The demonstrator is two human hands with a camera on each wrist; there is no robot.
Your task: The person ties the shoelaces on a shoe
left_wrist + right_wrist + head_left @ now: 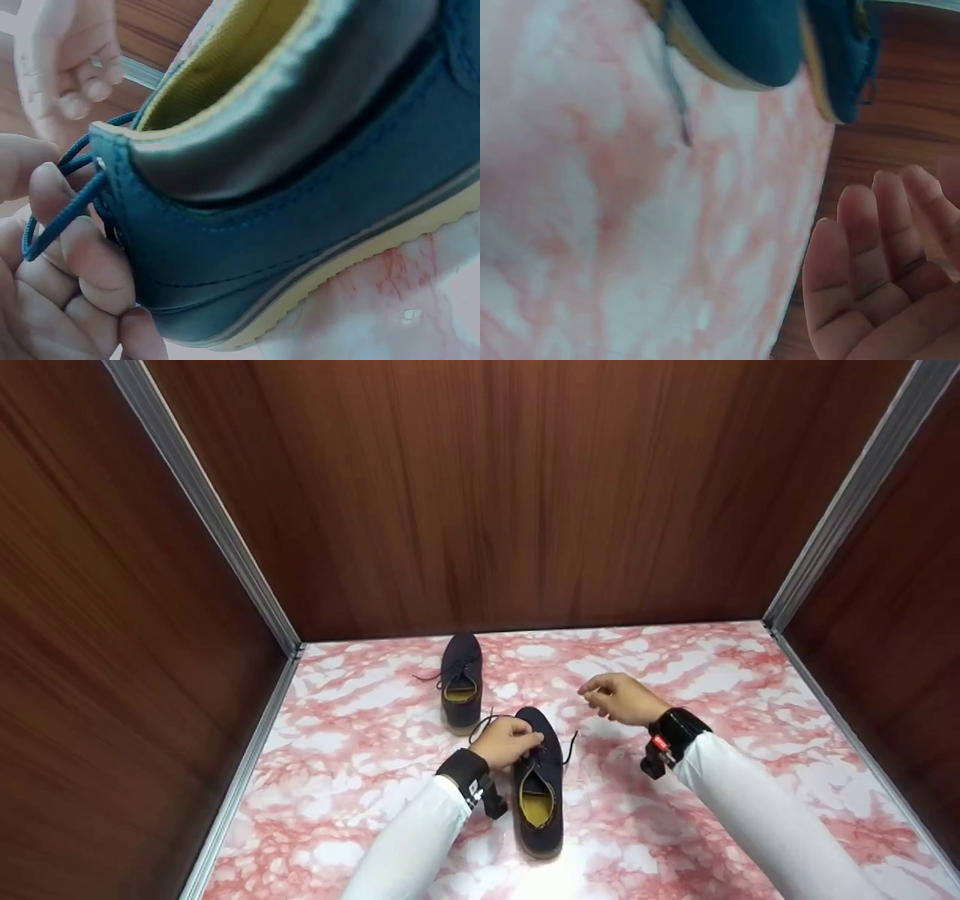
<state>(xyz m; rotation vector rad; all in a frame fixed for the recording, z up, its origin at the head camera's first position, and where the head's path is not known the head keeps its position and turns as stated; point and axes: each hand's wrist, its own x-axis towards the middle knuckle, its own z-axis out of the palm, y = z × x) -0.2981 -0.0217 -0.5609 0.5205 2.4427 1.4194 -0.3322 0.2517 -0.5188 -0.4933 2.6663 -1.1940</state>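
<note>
A dark navy lace-up shoe (551,780) with a yellow lining stands on the pink-and-white surface, its toe pointing away from me. My left hand (504,741) is over its lacing; in the left wrist view the thumb and fingers pinch a loop of blue shoelace (64,217) beside the eyelets. To the right, apart from the shoe, my right hand (621,699) hovers with loosely bent fingers and nothing in them. A free lace end (571,746) sticks out on the shoe's right side, also visible hanging in the right wrist view.
A matching shoe (462,679) stands farther back on the left, its lace (427,677) trailing to the left. Dark wood-grain panels (480,510) with grey metal edging (217,502) enclose the marbled surface (330,810) at the back and on both sides.
</note>
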